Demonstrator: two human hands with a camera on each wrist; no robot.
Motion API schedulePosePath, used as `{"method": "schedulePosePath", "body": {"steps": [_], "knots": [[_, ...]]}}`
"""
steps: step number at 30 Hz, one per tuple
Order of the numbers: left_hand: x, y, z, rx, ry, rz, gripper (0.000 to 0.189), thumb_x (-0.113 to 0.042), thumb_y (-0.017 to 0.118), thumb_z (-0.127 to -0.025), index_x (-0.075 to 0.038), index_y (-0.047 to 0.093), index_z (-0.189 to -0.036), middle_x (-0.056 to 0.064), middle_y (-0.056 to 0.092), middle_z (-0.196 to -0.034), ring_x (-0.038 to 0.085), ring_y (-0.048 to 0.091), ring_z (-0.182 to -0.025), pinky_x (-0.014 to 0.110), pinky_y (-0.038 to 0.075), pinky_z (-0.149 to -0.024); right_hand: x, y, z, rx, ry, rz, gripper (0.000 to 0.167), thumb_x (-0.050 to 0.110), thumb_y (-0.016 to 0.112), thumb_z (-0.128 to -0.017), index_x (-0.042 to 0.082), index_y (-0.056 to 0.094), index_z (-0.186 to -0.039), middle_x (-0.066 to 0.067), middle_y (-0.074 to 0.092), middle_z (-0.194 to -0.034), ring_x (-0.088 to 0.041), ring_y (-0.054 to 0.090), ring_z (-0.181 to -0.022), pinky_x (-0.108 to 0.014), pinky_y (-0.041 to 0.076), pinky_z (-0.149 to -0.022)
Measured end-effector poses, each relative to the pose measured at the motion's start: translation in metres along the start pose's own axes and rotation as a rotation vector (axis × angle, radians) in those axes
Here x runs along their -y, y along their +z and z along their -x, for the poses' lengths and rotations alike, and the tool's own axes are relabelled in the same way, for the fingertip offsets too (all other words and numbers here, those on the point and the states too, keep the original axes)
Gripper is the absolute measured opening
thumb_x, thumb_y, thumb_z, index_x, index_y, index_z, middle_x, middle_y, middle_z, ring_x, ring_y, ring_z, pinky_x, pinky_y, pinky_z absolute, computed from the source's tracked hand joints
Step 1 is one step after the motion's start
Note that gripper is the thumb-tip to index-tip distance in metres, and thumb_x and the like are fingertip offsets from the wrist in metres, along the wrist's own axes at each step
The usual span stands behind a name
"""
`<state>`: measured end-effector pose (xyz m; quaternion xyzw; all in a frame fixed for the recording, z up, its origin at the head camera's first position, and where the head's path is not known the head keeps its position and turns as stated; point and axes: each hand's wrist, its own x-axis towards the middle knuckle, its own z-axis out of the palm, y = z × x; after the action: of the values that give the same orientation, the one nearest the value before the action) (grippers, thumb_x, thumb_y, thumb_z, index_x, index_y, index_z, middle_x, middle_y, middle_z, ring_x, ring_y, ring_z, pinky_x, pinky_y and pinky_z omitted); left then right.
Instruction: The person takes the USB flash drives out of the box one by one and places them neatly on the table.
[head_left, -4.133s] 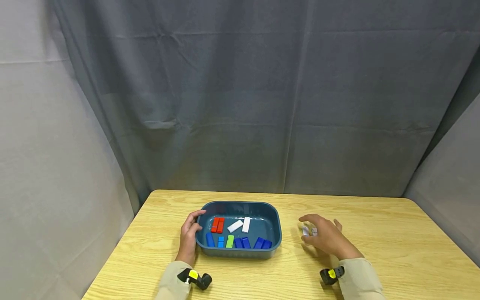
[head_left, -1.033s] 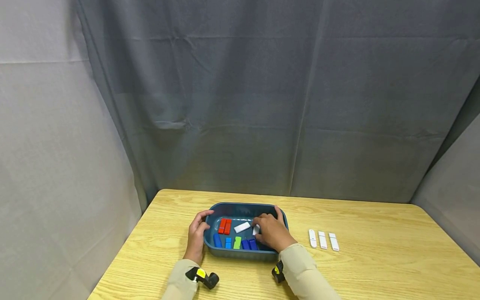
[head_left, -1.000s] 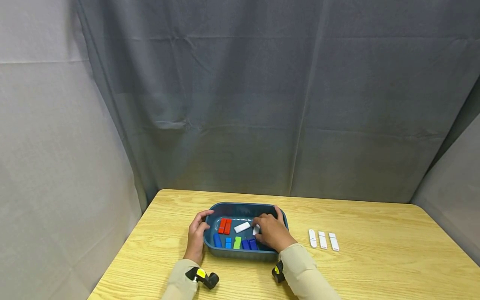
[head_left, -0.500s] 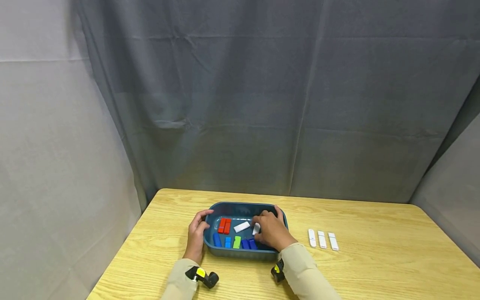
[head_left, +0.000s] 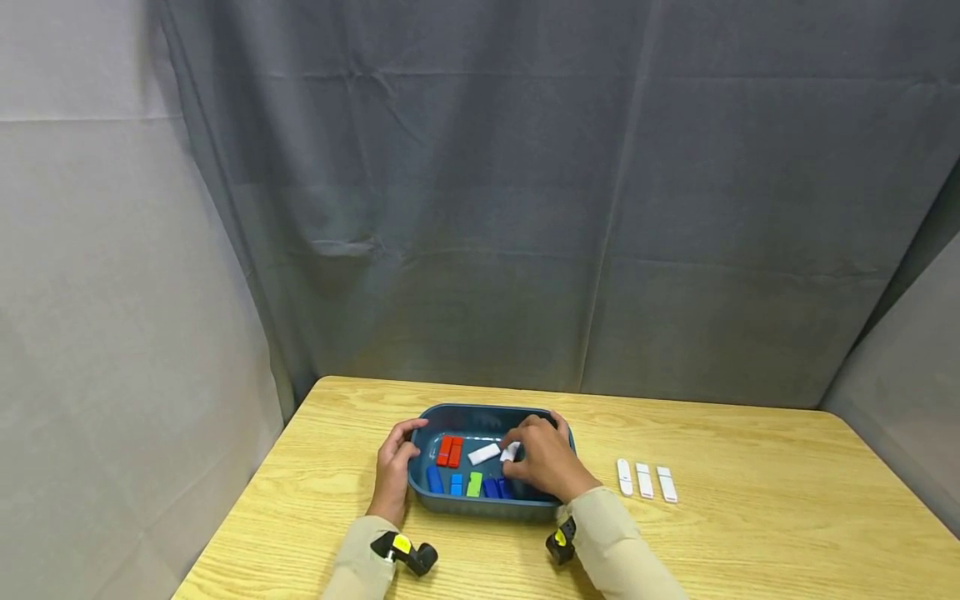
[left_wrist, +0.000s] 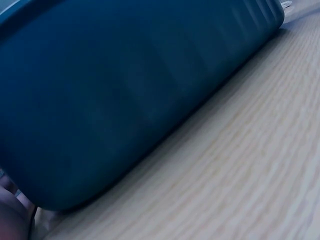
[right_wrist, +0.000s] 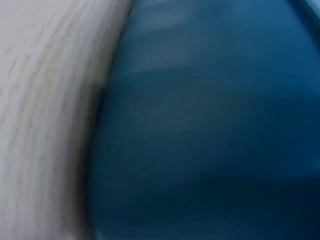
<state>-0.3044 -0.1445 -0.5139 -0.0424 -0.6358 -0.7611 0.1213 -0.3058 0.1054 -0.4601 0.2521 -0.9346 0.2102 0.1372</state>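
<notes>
Right hand (head_left: 553, 460) has gone from the counter (head_left: 750, 475) into the deep teal-blue, round-cornered, plastic-looking tray (head_left: 483, 507) since the oldest frame; against the half-second-ago frame, the held white flat oblong piece (head_left: 509, 452) has shifted slightly and now looks more tilted.

Hidden: right hand covers the tray's right end, so whatever lies beneath can't be seen. Part of the held piece sits behind fingers; can't tell if it touches the tray floor. Right wrist view is blurred, just tray wall and counter. Left wrist view is dark, mostly tray wall, with a bit of fingers cut off at lower left. Sleeves run off the bottom edge in the head view.

Held piece: plain white, small, toward the tray's right half, just beside a loose white oblong block (head_left: 483, 454) lying at a slant. Also in the tray: two red blocks (head_left: 450, 452) side by side; along the near side a blue block (head_left: 435, 480), light-blue block (head_left: 456, 485), lime-green block (head_left: 475, 484) and dark-blue blocks (head_left: 498, 488). Three white oblong sticks (head_left: 645, 481) lie in a row on the counter, right of the tray.

Hands: left hand (head_left: 392, 471) grips the tray's left rim, thumb and index apart across it. Right-hand thumb and fingertips nearly together, pinching the white piece.
</notes>
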Motion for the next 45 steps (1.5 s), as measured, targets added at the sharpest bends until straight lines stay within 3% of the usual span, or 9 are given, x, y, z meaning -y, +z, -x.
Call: {"method": "schedulePosePath", "body": {"steps": [5, 12, 17, 22, 30, 39, 45], "knots": [[0.003, 0.001, 0.0, -0.01, 0.026, -0.024, 0.044, 0.007, 0.043, -0.079, 0.002, 0.061, -0.119, 0.014, 0.058, -0.128, 0.024, 0.045, -0.124, 0.039, 0.03, -0.104, 0.001, -0.011, 0.004, -0.037, 0.003, -0.026, 0.017, 0.026, 0.079, -0.073, 0.022, 0.076, -0.09, 0.004, 0.068, -0.092, -0.017, 0.056, -0.099, -0.065, 0.019, -0.101], [0.005, -0.001, -0.001, -0.013, 0.024, -0.026, 0.044, 0.007, 0.044, -0.078, 0.002, 0.061, -0.118, 0.015, 0.057, -0.128, 0.026, 0.046, -0.124, 0.034, 0.033, -0.1, -0.002, -0.034, 0.016, -0.008, 0.03, -0.06, 0.022, 0.025, 0.075, -0.077, 0.025, 0.075, -0.099, 0.006, 0.06, -0.095, -0.012, 0.05, -0.096, -0.06, 0.018, -0.1], [0.002, -0.001, 0.0, -0.006, 0.018, -0.01, 0.044, 0.008, 0.043, -0.079, 0.004, 0.059, -0.12, 0.016, 0.056, -0.129, 0.025, 0.045, -0.125, 0.039, 0.03, -0.104, -0.008, -0.05, 0.028, -0.009, 0.035, -0.075, 0.022, 0.022, 0.073, -0.08, 0.022, 0.076, -0.102, 0.002, 0.056, -0.101, -0.015, 0.048, -0.098, -0.057, 0.021, -0.096], [0.001, 0.0, 0.0, -0.004, 0.011, -0.003, 0.043, 0.01, 0.042, -0.08, 0.005, 0.059, -0.12, 0.015, 0.056, -0.13, 0.024, 0.044, -0.126, 0.045, 0.027, -0.107, -0.018, -0.062, 0.038, -0.062, 0.058, -0.11, 0.022, 0.022, 0.075, -0.079, 0.019, 0.074, -0.1, -0.002, 0.055, -0.105, -0.021, 0.054, -0.095, -0.051, 0.027, -0.089], [0.001, 0.001, 0.0, -0.008, 0.047, -0.01, 0.043, 0.012, 0.041, -0.08, 0.009, 0.058, -0.119, 0.02, 0.056, -0.128, 0.026, 0.045, -0.124, 0.044, 0.027, -0.106, -0.038, -0.077, 0.053, -0.155, 0.097, -0.099, 0.023, 0.017, 0.074, -0.076, 0.015, 0.073, -0.098, -0.006, 0.056, -0.104, -0.023, 0.054, -0.085, -0.04, 0.044, -0.072], [0.0, 0.001, 0.001, -0.007, 0.034, -0.039, 0.044, 0.013, 0.042, -0.079, 0.009, 0.057, -0.12, 0.019, 0.056, -0.129, 0.024, 0.044, -0.125, 0.038, 0.029, -0.104, -0.062, -0.086, 0.073, -0.196, 0.13, -0.102, 0.02, 0.014, 0.075, -0.078, 0.017, 0.072, -0.098, -0.008, 0.058, -0.103, -0.023, 0.057, -0.09, -0.045, 0.048, -0.076], [-0.001, 0.0, 0.0, 0.004, 0.018, -0.044, 0.045, 0.014, 0.04, -0.079, 0.012, 0.054, -0.122, 0.023, 0.053, -0.131, 0.028, 0.041, -0.128, 0.044, 0.026, -0.107, -0.073, -0.086, 0.077, -0.179, 0.14, -0.11, 0.019, 0.015, 0.074, -0.079, 0.018, 0.072, -0.098, -0.007, 0.058, -0.103, -0.026, 0.058, -0.092, -0.047, 0.048, -0.079]]}}
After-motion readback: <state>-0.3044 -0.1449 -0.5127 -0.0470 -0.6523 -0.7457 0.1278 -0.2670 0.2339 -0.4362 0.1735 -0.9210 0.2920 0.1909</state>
